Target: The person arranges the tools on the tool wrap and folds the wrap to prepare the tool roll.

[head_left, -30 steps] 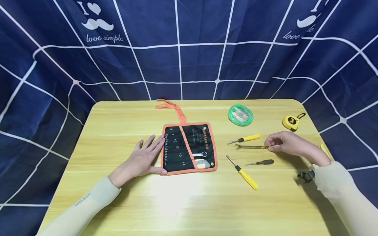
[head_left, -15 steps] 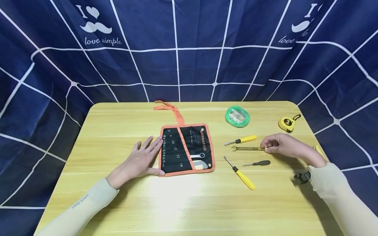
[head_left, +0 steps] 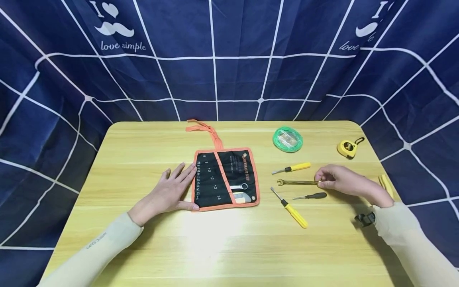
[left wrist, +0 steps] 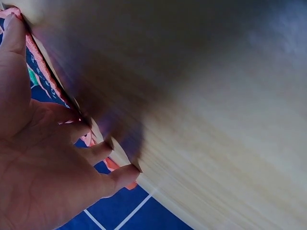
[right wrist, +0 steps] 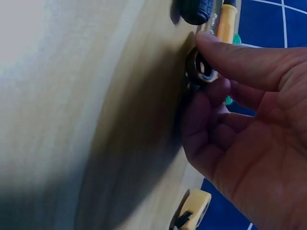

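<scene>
My right hand (head_left: pixel 335 179) pinches a slim brass-coloured metal wrench (head_left: pixel 297 182), spread left hand (head_left: pixel 169 193) touching an orange-trimmed black pouch (head_left: pixel 234 167); pickup, I judge, wanting a lift.

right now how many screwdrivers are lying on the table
3: one yellow-handled screwdriver beyond the wrench, a dark-handled one just nearer, another yellow-handled one nearest the person. Others may be hidden.

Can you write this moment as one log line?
left hand: touches tool pouch | right hand: pinches wrench | dark screwdriver: on table
</scene>
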The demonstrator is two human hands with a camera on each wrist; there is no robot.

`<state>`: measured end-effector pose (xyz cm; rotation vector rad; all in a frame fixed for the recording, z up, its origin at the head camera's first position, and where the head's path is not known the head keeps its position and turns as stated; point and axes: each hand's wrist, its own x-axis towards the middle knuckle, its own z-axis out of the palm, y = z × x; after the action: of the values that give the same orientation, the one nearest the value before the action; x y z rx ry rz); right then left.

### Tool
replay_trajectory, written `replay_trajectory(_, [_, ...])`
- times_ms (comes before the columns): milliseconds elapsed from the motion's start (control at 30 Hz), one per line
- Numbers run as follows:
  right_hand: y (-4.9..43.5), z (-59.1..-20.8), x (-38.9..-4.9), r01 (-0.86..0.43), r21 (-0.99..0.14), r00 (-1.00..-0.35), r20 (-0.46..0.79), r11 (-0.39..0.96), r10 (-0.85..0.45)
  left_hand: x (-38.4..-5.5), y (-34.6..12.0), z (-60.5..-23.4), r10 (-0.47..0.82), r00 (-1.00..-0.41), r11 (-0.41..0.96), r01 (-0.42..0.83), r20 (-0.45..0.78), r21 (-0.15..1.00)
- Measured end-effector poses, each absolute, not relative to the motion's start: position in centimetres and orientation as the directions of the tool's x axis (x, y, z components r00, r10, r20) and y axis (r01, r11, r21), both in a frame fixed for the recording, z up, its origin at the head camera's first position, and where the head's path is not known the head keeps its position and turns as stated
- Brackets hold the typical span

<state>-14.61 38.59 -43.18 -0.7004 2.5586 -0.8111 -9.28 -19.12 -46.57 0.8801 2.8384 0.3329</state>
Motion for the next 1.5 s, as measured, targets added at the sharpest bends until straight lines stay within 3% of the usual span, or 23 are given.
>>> replay_trajectory(233, [38.7, -43.7, -13.8, -0.313, -0.627, -0.819, -0.203, 0.714, -0.537, -9.0, -19.2, -47.0, 0.569, -0.817, 0.808, 0.534, -0.093, 0.251])
replay_trajectory(533, [39.0, -44.5, -12.9, -0.4, -0.664, -0.808, -0.07, 0.632, -0.584, -9.1, -19.0, -46.6, 0.579, -0.812, 0.801, 0.551, -0.069, 0.235])
replay_trajectory(733, [38.9, -44.7, -13.0, -0.378, -0.682, -0.822, -0.064, 0.626, -0.566, -9.3, -19.2, -46.6, 0.573, -0.816, 0.807, 0.547, -0.073, 0.222])
replay_trajectory(1033, [38.6, -44.8, -12.7, -0.268, -0.731, -0.871, -0.094, 0.628, -0.481, -9.3, -19.2, -46.6, 0.57, -0.818, 0.808, 0.542, -0.073, 0.23])
replay_trajectory(1500, [37.1, -44.8, -11.8, -0.049, -0.87, -0.925, -0.146, 0.491, -0.351, -9.3, -19.1, -46.8, 0.571, -0.817, 0.807, 0.542, -0.076, 0.236])
